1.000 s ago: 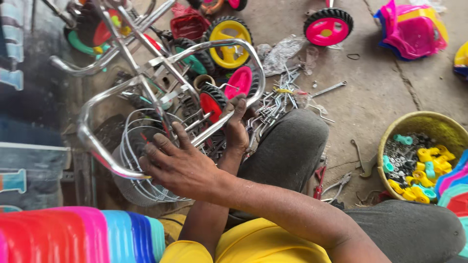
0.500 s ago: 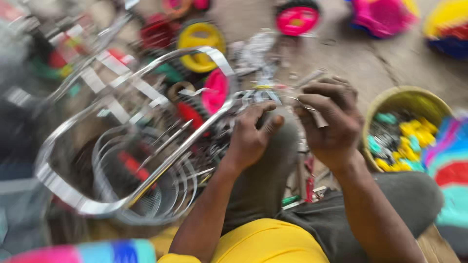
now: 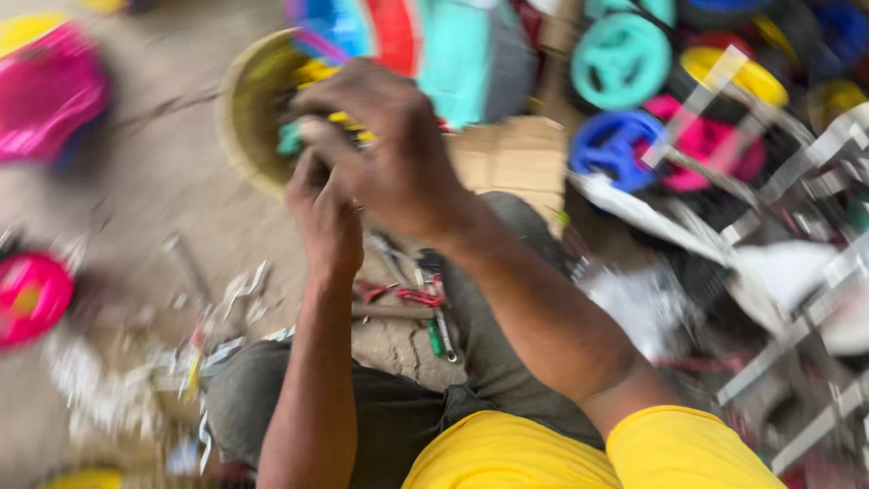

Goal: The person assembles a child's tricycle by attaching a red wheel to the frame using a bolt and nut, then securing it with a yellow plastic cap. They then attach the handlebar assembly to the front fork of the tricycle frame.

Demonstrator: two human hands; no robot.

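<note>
Both hands (image 3: 362,181) meet over the yellow basin (image 3: 244,118) (grip too blurred to tell).

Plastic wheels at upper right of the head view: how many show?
4, though blur may hide more: a teal wheel on top, a blue wheel below it, a yellow wheel to the right, a pink wheel beneath that.

both hands (image 3: 362,181) over yellow bowl (image 3: 237,118), blurred

bowl side: the yellow bowl (image 3: 237,136) of small parts sits right under the hands (image 3: 380,154)
right of grip: plastic wheels (image 3: 620,59) and metal frames (image 3: 797,181) crowd in
below grip: loose tools (image 3: 412,294) on the floor (image 3: 154,190)
left of grip: bare floor, open
</note>
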